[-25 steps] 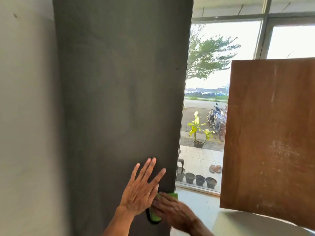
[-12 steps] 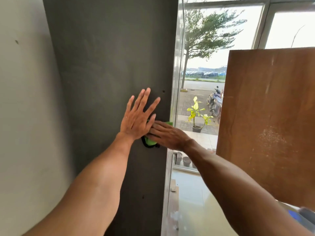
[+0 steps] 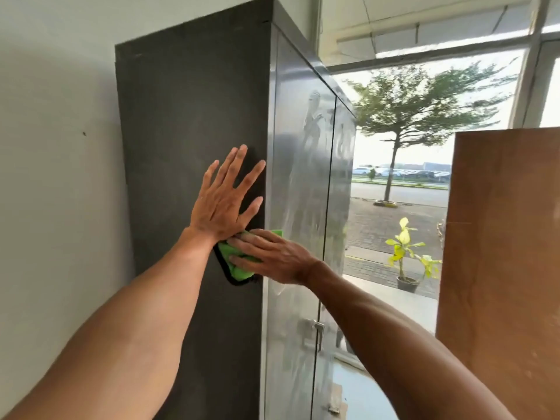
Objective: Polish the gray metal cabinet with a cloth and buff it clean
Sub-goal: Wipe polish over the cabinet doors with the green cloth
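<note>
The tall gray metal cabinet [image 3: 188, 116] stands against the wall, its dark side panel facing me and its shiny doors [image 3: 300, 192] to the right. My left hand [image 3: 225, 198] lies flat on the side panel, fingers spread, holding nothing. Just below it my right hand [image 3: 269, 256] presses a green cloth [image 3: 238, 269] with a black edge against the panel near the cabinet's front corner. The cloth is partly hidden under my fingers.
A white wall [image 3: 57, 177] borders the cabinet on the left. A brown wooden board [image 3: 500, 253] stands at the right. Between them a glass front shows a potted plant [image 3: 406, 259], a tree and a road. A door latch [image 3: 316, 328] sits low on the cabinet doors.
Both hands and the cloth have moved up the side panel. My view has risen and swung right, so the cabinet's top and shiny doors now show.
</note>
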Demonstrator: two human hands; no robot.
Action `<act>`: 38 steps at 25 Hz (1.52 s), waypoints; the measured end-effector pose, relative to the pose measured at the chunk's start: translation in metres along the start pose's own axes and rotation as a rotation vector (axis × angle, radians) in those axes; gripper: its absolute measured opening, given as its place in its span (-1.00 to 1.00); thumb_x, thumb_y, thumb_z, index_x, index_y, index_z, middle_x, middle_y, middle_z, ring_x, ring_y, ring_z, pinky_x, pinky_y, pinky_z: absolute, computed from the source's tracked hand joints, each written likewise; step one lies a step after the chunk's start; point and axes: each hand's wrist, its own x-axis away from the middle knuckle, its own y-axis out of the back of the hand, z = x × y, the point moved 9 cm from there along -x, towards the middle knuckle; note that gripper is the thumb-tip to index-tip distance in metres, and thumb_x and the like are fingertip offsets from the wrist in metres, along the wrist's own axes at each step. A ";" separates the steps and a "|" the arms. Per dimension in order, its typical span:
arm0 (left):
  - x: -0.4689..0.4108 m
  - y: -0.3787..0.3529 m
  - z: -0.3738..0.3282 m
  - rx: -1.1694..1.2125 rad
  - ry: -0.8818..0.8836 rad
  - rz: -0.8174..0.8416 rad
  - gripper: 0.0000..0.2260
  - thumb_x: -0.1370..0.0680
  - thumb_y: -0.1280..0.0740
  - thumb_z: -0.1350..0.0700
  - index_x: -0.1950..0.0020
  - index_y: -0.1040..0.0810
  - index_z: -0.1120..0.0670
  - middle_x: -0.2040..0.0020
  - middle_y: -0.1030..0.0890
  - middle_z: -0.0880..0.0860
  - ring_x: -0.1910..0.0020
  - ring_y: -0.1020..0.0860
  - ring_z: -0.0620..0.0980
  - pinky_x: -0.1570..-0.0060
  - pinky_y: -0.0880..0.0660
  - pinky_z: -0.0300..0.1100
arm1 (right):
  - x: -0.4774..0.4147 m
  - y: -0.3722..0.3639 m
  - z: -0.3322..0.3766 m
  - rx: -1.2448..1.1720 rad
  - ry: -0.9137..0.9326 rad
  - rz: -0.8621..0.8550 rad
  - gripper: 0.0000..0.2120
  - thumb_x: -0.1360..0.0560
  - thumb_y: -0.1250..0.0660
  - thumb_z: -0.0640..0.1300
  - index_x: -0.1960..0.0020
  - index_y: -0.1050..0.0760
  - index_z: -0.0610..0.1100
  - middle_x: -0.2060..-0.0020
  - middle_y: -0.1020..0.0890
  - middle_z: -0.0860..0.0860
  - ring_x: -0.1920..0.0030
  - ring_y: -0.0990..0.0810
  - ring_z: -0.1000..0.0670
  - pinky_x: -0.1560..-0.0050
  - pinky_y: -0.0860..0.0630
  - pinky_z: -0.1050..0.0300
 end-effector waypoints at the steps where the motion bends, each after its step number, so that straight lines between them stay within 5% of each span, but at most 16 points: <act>1: -0.012 0.006 -0.007 -0.029 0.026 -0.002 -0.40 -0.67 -0.09 -0.18 -0.69 -0.05 -0.08 -0.69 0.02 0.15 -0.67 0.02 0.11 -0.59 -0.04 0.19 | 0.010 0.006 -0.012 -0.008 -0.018 -0.032 -0.38 -0.53 -0.33 -0.24 -0.57 -0.29 -0.08 -0.56 -0.30 -0.16 -0.57 -0.22 -0.16 -0.59 -0.05 -0.08; 4: -0.058 0.031 -0.017 -0.069 0.100 -0.042 -0.40 -0.67 -0.12 -0.17 -0.69 -0.06 -0.08 -0.69 0.03 0.13 -0.67 0.01 0.10 -0.58 -0.04 0.18 | 0.044 0.029 -0.070 -0.016 -0.124 -0.178 -0.40 -0.51 -0.28 -0.31 -0.54 -0.36 -0.10 -0.54 -0.34 -0.16 -0.53 -0.28 -0.16 -0.57 -0.12 -0.10; 6: -0.101 0.048 -0.022 -0.113 0.126 -0.076 -0.41 -0.69 -0.12 -0.17 -0.69 -0.07 -0.06 -0.69 0.00 0.12 -0.67 -0.01 0.10 -0.56 -0.07 0.21 | 0.068 0.041 -0.133 -0.095 -0.373 -0.335 -0.37 -0.46 -0.30 -0.39 -0.51 -0.39 -0.12 -0.51 -0.38 -0.17 -0.51 -0.32 -0.18 -0.55 -0.20 -0.15; 10: -0.186 0.082 -0.007 -0.159 0.254 -0.169 -0.45 -0.71 -0.06 -0.14 -0.69 -0.05 -0.07 -0.68 -0.08 0.08 -0.64 -0.10 0.11 -0.51 -0.10 0.25 | 0.072 0.053 -0.242 -0.404 -0.945 -0.671 -0.24 -0.38 -0.39 -0.47 -0.53 -0.35 -0.10 -0.53 -0.34 -0.17 -0.49 -0.32 -0.22 -0.44 -0.36 -0.24; 14: -0.228 0.089 0.006 -0.178 0.287 -0.298 -0.49 -0.70 0.00 0.01 -0.67 -0.13 0.06 -0.64 -0.24 0.11 -0.62 -0.20 0.12 -0.48 -0.25 0.24 | 0.013 0.068 -0.313 -0.822 -1.196 -0.901 -0.33 -0.50 -0.28 -0.37 -0.57 -0.30 -0.07 -0.58 -0.23 -0.14 -0.54 -0.21 -0.16 -0.51 -0.24 -0.22; 18: -0.232 0.082 0.019 -0.245 0.306 -0.404 -0.50 -0.66 -0.03 0.14 -0.62 -0.25 0.14 -0.57 -0.36 0.17 -0.55 -0.33 0.16 -0.44 -0.35 0.18 | -0.055 0.077 -0.339 -0.815 -0.934 -0.832 -0.36 -0.56 -0.16 -0.14 -0.62 -0.16 -0.08 -0.64 -0.08 -0.08 -0.63 0.00 -0.06 -0.57 -0.10 -0.15; 22: -0.232 0.082 0.019 -0.327 0.322 -0.406 -0.52 -0.69 -0.03 0.13 -0.64 -0.23 0.06 -0.58 -0.35 0.09 -0.53 -0.35 0.11 -0.34 -0.39 0.13 | -0.035 0.050 -0.375 -0.568 -0.651 -0.886 -0.32 -0.45 -0.16 -0.20 -0.59 -0.27 -0.15 -0.61 -0.20 -0.14 -0.63 -0.09 -0.14 -0.54 -0.20 -0.16; 25: -0.242 0.079 0.013 -0.476 0.381 -0.397 -0.51 -0.68 -0.04 0.15 -0.63 -0.24 0.08 -0.56 -0.36 0.14 -0.47 -0.39 0.19 -0.23 -0.44 0.18 | 0.032 -0.049 -0.447 -0.763 -1.049 -0.804 -0.39 -0.58 -0.14 -0.19 -0.62 -0.18 -0.18 -0.63 -0.12 -0.16 -0.63 -0.03 -0.17 -0.56 -0.15 -0.22; 28: -0.244 0.071 0.007 -0.660 0.448 -0.389 -0.51 -0.67 -0.04 0.17 -0.63 -0.23 0.10 -0.55 -0.35 0.22 -0.44 -0.41 0.26 -0.18 -0.46 0.20 | 0.068 -0.108 -0.460 -1.031 -1.393 -0.585 -0.36 -0.70 -0.02 0.11 -0.67 0.05 -0.13 -0.66 0.09 -0.09 -0.64 0.17 -0.06 -0.61 0.09 -0.15; 31: -0.245 0.063 0.001 -0.798 0.499 -0.372 -0.51 -0.67 -0.05 0.16 -0.63 -0.23 0.10 -0.54 -0.35 0.25 -0.41 -0.42 0.30 -0.18 -0.44 0.23 | 0.022 -0.036 -0.419 -0.837 -1.005 -0.764 -0.34 -0.67 0.02 0.22 -0.67 0.04 -0.04 -0.66 0.11 -0.01 -0.62 0.26 0.00 -0.61 0.19 -0.11; 34: -0.232 0.057 -0.007 -0.783 0.594 -0.456 -0.51 -0.67 -0.05 0.17 -0.63 -0.24 0.08 -0.54 -0.36 0.23 -0.40 -0.43 0.31 -0.18 -0.45 0.27 | -0.024 0.020 -0.333 -0.525 -0.485 -0.767 -0.41 -0.68 0.04 0.17 -0.65 -0.08 0.00 -0.66 -0.02 0.00 -0.64 0.08 -0.03 -0.60 0.06 -0.11; 36: -0.220 0.052 -0.011 -0.753 0.619 -0.460 -0.51 -0.69 -0.06 0.19 -0.64 -0.22 0.05 -0.50 -0.41 0.19 -0.33 -0.48 0.34 -0.09 -0.47 0.28 | -0.018 0.010 -0.346 -0.487 -0.433 -0.786 -0.42 -0.68 0.06 0.17 -0.65 -0.09 0.02 -0.65 -0.04 0.01 -0.64 0.05 -0.02 -0.59 0.01 -0.14; 38: -0.217 0.051 -0.014 -0.746 0.616 -0.459 -0.51 -0.70 -0.07 0.20 -0.65 -0.18 0.02 -0.51 -0.39 0.16 -0.30 -0.49 0.34 -0.08 -0.50 0.28 | 0.009 -0.032 -0.397 -0.602 -0.611 -0.791 -0.44 -0.68 0.04 0.14 -0.66 -0.03 0.05 -0.66 0.04 0.02 -0.64 0.17 0.02 -0.60 0.04 -0.18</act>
